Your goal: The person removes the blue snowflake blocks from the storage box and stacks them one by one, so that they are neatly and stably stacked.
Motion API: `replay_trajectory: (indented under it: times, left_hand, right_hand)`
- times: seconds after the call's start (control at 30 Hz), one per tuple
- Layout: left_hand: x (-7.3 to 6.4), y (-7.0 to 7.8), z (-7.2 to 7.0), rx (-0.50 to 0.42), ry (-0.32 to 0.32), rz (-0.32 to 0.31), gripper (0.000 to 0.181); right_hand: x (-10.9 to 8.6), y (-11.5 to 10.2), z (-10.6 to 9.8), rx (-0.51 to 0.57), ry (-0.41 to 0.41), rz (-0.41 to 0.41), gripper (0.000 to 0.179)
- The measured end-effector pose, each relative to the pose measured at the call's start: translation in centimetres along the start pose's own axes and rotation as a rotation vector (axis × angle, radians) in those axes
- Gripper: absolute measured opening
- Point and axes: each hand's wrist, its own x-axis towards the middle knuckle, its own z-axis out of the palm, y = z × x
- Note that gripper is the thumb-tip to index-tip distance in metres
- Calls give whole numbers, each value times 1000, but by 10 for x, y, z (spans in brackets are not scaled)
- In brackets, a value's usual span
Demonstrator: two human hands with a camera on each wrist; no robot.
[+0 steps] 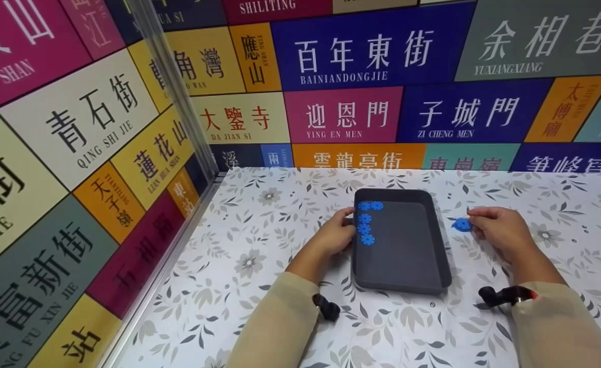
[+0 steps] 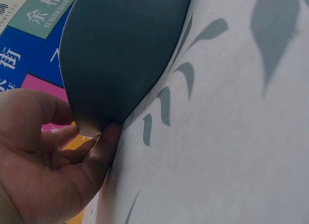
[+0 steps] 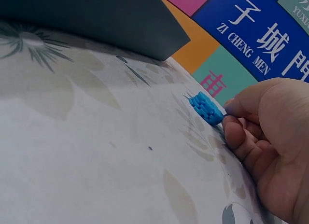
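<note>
A dark grey rectangular tray [image 1: 402, 255] lies on the table, with several small blue toothed discs [image 1: 368, 238] along its upper left inside. At its left side, my left hand [image 1: 338, 232] holds the tray wall; in the left wrist view the thumb [image 2: 108, 142] lies against the bottom of the dark tray [image 2: 123, 50]. Right of the tray, my right hand [image 1: 499, 230] pinches a small blue stack of toothed discs [image 1: 462, 225] just over the tabletop. The right wrist view shows the layered stack [image 3: 206, 108] at the fingertips [image 3: 234, 130]; the gripped end is hidden.
A white cloth with grey leaf print covers the table [image 1: 290, 327]. Walls with coloured street-name panels [image 1: 346, 115] stand behind and at the left. Black wrist devices [image 1: 505, 295] sit by both sleeves.
</note>
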Motion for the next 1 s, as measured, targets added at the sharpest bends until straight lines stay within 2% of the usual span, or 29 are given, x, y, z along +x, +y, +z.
replay_trajectory:
  times: [0.3,0.47,0.57,0.73,1.0]
  left_hand:
    - [0,1,0,3,3,-7,61]
    - [0,0,0,-16,3,-6,61]
    - [1,0,0,-13,2,-2,61]
    - [0,0,0,-11,-15,16,62]
    - [1,-1,0,1,-14,17,62]
  right_hand:
    - [-1,-12,4,156,67,67,45]
    - [-7,-35,9,317,62,1,20]
    - [-14,-52,12,385,20,-56,9]
    - [-25,-73,20,420,-55,-153,10]
    - [-38,-94,39,441,-75,-234,12]
